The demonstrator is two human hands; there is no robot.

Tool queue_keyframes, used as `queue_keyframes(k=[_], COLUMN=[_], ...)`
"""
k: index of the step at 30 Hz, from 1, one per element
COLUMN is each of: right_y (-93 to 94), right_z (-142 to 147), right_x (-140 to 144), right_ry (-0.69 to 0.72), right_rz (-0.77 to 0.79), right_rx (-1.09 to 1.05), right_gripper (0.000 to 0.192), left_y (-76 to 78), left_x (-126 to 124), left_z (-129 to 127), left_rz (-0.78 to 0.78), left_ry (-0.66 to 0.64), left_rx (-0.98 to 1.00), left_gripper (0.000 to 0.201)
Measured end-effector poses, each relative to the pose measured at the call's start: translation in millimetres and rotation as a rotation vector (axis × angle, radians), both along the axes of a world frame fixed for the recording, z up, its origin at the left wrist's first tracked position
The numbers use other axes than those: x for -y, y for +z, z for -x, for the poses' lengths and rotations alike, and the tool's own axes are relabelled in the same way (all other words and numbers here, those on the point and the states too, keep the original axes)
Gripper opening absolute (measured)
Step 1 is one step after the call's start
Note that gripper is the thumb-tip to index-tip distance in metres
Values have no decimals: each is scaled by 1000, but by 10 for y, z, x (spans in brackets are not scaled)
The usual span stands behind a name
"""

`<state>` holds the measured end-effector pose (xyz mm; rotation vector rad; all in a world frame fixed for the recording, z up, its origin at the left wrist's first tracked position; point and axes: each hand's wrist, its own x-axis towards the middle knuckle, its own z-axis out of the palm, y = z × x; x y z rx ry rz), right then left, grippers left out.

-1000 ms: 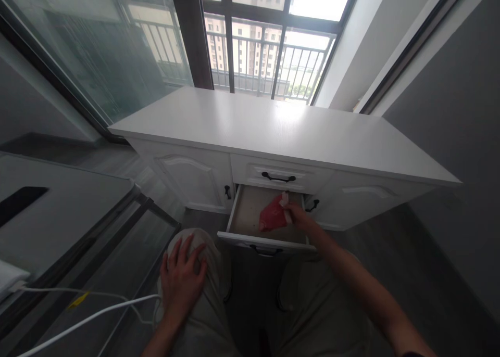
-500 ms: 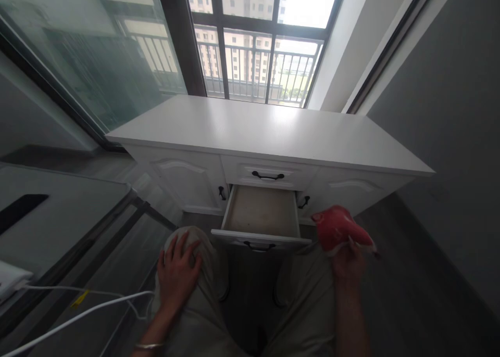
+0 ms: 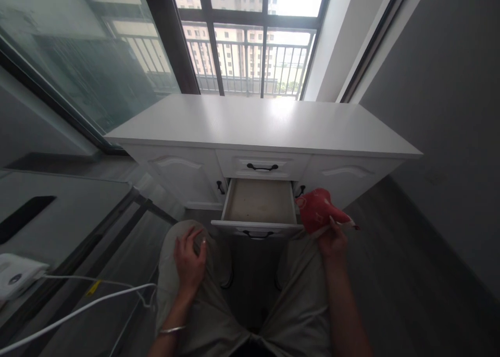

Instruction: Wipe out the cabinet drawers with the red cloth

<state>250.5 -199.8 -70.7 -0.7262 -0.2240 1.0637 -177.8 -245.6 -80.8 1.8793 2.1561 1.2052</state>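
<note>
My right hand (image 3: pixel 333 238) pinches a soft red cloth piece (image 3: pixel 318 208) with pale markings, held up right of the pulled-out drawer. Its floppy upper part hangs to the left, near the drawer's right corner, and a narrow tail points right. Whether it is a scarf or a pouch I cannot tell. The drawer (image 3: pixel 260 203) stands open in front of my knees, with a bare pale bottom and a dark handle on its front. On my left knee rests my left hand (image 3: pixel 190 258), fingers loosely apart and holding nothing.
The white cabinet (image 3: pixel 250 125) has a closed upper drawer and a door on either side. To the left stands a table (image 3: pixel 86 201) with a black phone-like slab (image 3: pixel 25 216), a white device (image 3: pixel 19 273) and a white cable (image 3: pixel 86 310). Windows rise behind the cabinet.
My right hand has moved left with the red cloth, bringing it closer to the drawer's right corner. My left hand has shifted slightly on the knee. The view has turned a little.
</note>
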Motion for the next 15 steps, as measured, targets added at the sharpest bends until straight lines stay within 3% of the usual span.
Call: queue_keyframes(k=[3,6,10,15], right_y=[6,17,31,34], right_z=[-9,-9,-4,-10], right_x=[8,25,45,48], right_ry=[-32,-24,3,28], right_rz=[2,22,44,56], right_rx=[-6,-22,-32,-16], right_gripper=[23,25,27,29], left_y=[-137,-363,-631,-810], left_x=[-11,-51,-214,-468], left_z=[-415,-833,-1219,-1446], left_rz=[78,247,403,541], left_ry=[-283,-512,-572,-615], left_rx=[137,92,-77,-302], left_gripper=[34,30,33,35])
